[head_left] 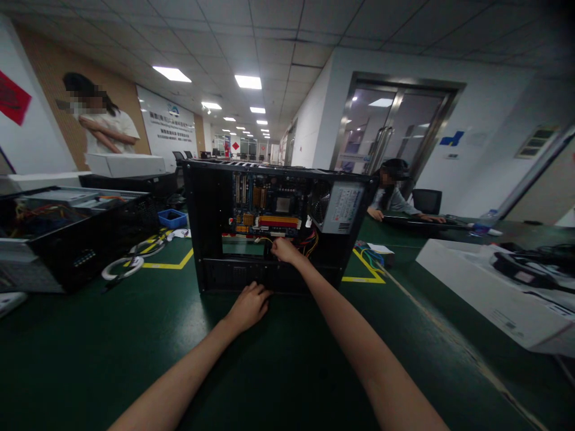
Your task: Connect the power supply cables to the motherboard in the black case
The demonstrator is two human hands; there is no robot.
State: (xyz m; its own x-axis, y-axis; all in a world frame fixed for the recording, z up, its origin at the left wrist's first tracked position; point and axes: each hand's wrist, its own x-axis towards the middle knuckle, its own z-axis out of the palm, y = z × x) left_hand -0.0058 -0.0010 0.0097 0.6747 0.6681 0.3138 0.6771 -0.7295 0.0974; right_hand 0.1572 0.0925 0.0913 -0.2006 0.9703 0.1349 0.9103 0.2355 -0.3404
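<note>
**Open computer case (229, 273) flanked by two bare hands on green table (112, 365)**

One computer case is seen upright at the center of the frame, its open side turned to the camera. One motherboard (251, 203) and one power supply (345, 206) are exposed inside. The right hand (284, 250) is placed within the opening, its fingers curled; one thin yellow cable (265, 239) is seen at the fingertips, though whether it is gripped cannot be told. The left hand (250, 305) is laid palm down at the case's lower edge, fingers partly spread and slightly bent, with nothing seen grasped. One second computer case (96, 251) and one blue tray (173, 220) are shown at left, one white carton (489, 305) at right. Two people (110, 133) are pictured beyond, one at upper left, one right of center.
</note>
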